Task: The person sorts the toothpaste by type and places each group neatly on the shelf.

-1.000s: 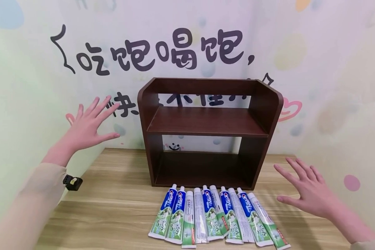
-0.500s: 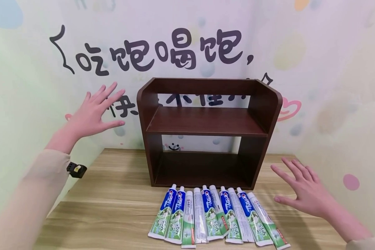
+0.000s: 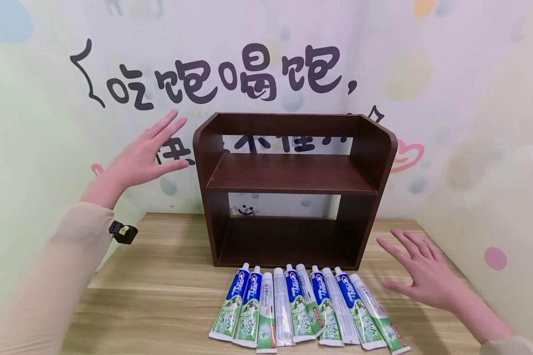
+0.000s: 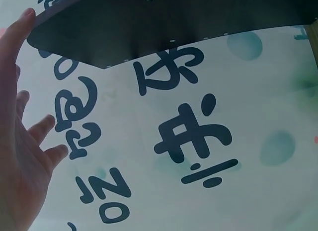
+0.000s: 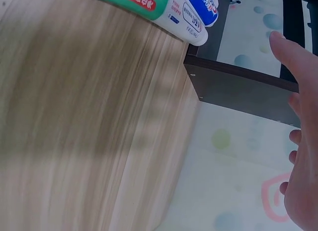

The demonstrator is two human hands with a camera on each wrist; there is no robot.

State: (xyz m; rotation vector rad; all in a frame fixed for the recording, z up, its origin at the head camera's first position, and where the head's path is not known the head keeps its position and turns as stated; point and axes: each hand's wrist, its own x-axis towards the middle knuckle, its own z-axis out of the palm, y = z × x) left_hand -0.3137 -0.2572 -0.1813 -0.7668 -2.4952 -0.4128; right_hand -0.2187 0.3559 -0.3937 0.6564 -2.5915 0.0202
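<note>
My left hand (image 3: 138,157) is raised in the air to the left of a dark brown two-tier shelf (image 3: 288,190), its fingers spread and holding nothing. Lower down on the other side, my right hand (image 3: 426,273) hovers over the table with fingers apart, also holding nothing. A row of several toothpaste tubes lies side by side on the table before the shelf. Some are blue and green tubes (image 3: 233,305); others are white and green tubes (image 3: 266,313). The right wrist view shows the end white and green tube (image 5: 171,15) near the shelf's corner.
The wood-grain table (image 3: 151,281) runs back to a wall (image 3: 288,29) printed with large black characters and pale spots. Side walls close in at left and right. A small black device (image 3: 123,232) is strapped at the left wrist.
My left hand has risen and moved right, toward the shelf. The right hand has shifted slightly left. The tubes and shelf stay in place, with a slight camera shift.
</note>
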